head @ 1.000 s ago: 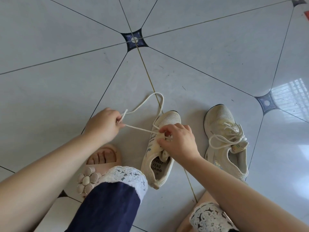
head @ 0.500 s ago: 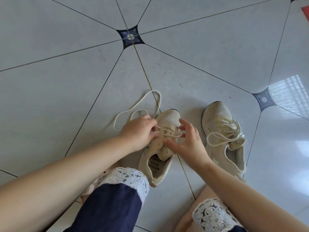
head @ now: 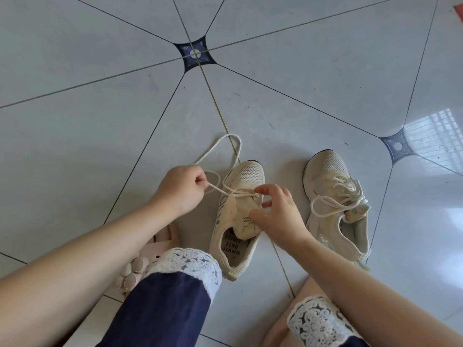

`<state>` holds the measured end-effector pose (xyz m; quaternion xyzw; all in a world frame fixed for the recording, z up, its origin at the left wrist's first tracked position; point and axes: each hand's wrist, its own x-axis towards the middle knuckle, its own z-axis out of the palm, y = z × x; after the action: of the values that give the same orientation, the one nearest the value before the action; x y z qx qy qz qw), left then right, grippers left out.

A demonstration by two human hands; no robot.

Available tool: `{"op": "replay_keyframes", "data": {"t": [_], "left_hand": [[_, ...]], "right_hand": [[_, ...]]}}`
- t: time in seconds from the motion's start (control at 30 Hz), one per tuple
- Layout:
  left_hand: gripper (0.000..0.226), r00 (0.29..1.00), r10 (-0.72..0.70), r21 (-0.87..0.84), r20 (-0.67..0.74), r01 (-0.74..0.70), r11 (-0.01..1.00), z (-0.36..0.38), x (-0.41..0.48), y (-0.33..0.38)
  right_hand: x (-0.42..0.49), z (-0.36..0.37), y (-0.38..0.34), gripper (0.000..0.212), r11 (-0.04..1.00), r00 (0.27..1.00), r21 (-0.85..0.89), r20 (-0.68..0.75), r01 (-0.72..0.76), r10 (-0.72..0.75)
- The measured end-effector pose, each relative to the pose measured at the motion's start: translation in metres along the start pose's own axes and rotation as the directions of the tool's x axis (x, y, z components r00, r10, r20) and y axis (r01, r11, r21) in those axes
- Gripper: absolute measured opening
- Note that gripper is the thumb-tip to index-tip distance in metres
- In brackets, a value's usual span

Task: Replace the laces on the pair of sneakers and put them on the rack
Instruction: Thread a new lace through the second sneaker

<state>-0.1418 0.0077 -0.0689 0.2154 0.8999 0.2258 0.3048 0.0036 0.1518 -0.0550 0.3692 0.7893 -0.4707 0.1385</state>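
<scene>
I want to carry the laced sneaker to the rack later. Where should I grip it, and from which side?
Probably at the heel rim of the laced sneaker, coming from above on the near side: it stands upright on its sole, its opening faces up and its heel points toward you.

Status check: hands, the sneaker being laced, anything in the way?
Left hand pinches lace. Right hand open, thumb on tongue. Sneaker laced at front eyelets only; other sneaker laced, alongside. Nothing obstructing.

Reference: the half-laced sneaker (head: 248, 174). Left of it, my left hand (head: 180, 189); beyond its toe, the lace loop (head: 225, 146); over its tongue, my right hand (head: 283, 214). Right of it — the second sneaker (head: 335, 204). Nearer me, left — my sandal (head: 140, 261).
</scene>
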Motion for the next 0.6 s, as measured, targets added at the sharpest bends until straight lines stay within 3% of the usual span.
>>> {"op": "replay_keyframes", "data": {"t": [0.13,0.23,0.33,0.5,0.6], "left_hand": [[0.008,0.997,0.066,-0.038,0.036,-0.065,0.997,-0.002,-0.005,-0.001],[0.014,0.996,0.087,-0.152,-0.038,-0.091,0.984,-0.008,-0.007,0.006],[0.021,0.995,0.081,-0.316,-0.065,-0.098,0.944,-0.010,-0.010,0.022],[0.018,0.991,0.117,-0.500,0.060,-0.072,0.863,-0.007,-0.016,0.048],[0.018,0.983,0.116,-0.550,0.141,-0.019,0.835,-0.002,-0.019,0.060]], "right_hand": [[-0.002,-0.001,0.002,0.038,0.986,0.999,0.164,-0.023,-0.021,0.025],[-0.005,-0.003,0.007,0.017,0.938,0.993,0.333,-0.037,-0.091,0.109],[-0.008,0.001,0.010,0.014,0.965,0.994,0.252,-0.049,-0.079,0.094],[-0.006,-0.002,0.005,0.019,0.999,0.998,0.020,-0.061,-0.025,0.026],[-0.006,-0.002,0.001,0.019,1.000,0.998,-0.022,-0.056,-0.008,0.007]]}}
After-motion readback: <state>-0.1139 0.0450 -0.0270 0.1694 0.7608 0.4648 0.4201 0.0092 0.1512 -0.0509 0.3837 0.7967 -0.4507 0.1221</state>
